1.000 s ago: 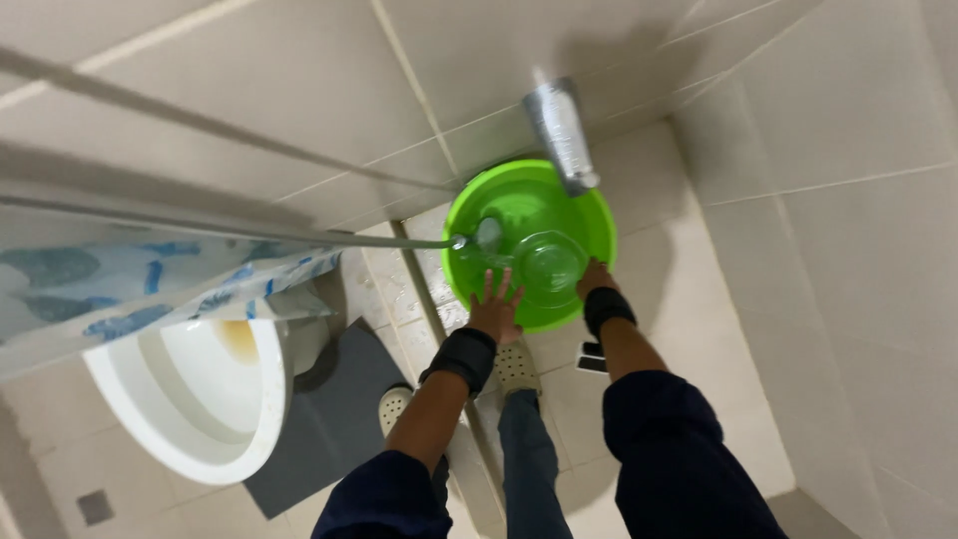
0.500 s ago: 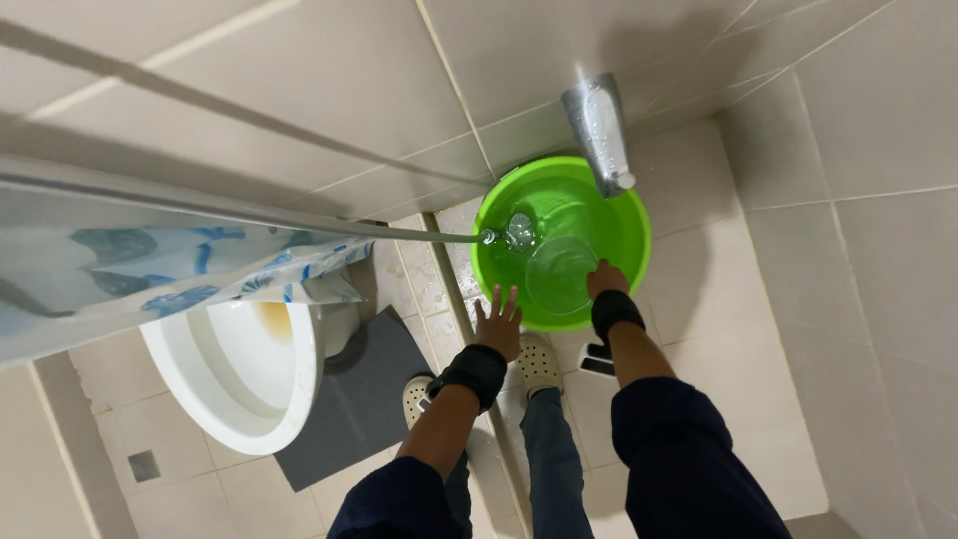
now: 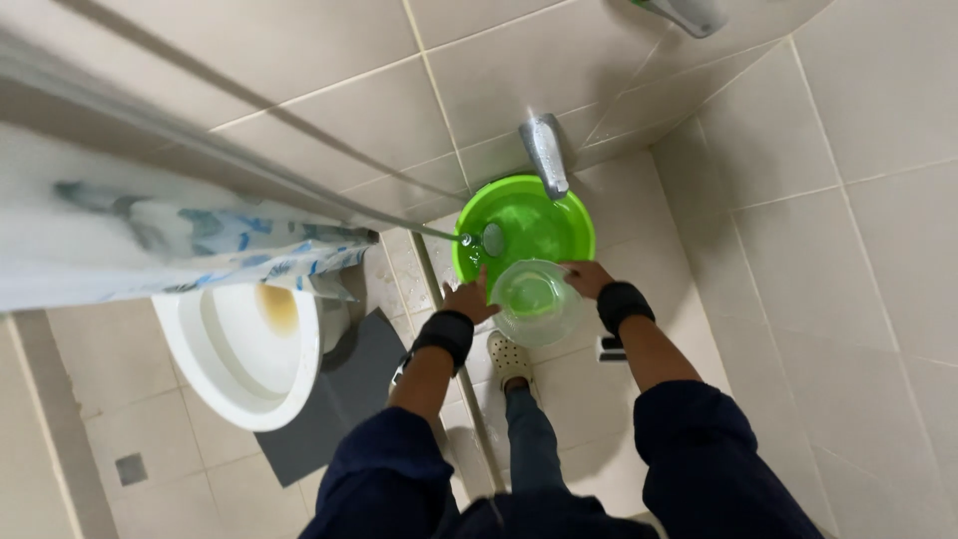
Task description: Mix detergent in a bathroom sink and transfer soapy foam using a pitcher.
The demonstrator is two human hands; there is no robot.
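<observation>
Clear glass bowl (image 3: 536, 300) sits between both hands, held just above the near rim of a bright green plastic basin (image 3: 529, 226) that rests on the tiled floor (image 3: 639, 260) in the corner of a bathroom. Green shows through the bowl's glass from below. The left hand (image 3: 469, 298) is closed on the bowl's left edge, fingers curled against the rim; the right hand (image 3: 586, 278) grips the far right edge, fingers wrapped over the top. Both wrists wear black cuffs, and dark blue sleeves run back toward the camera.

Directly below the bowl a foot in a pale perforated clog (image 3: 510, 358) stands on the floor, with a dark trouser leg above it. A chrome tap spout (image 3: 545, 153) juts from the wall just over the basin's far rim. A thin metal rod (image 3: 299, 190) crosses from the left and ends beside a small round chrome fitting (image 3: 492, 239) over the basin's left side. Left of the hands a patterned blue and white shower curtain (image 3: 190, 245) hangs, and beneath it a white toilet bowl (image 3: 244, 349) stands open, with a yellow-brown stain inside. A dark grey mat (image 3: 344, 384) lies on the floor just beside the toilet.
</observation>
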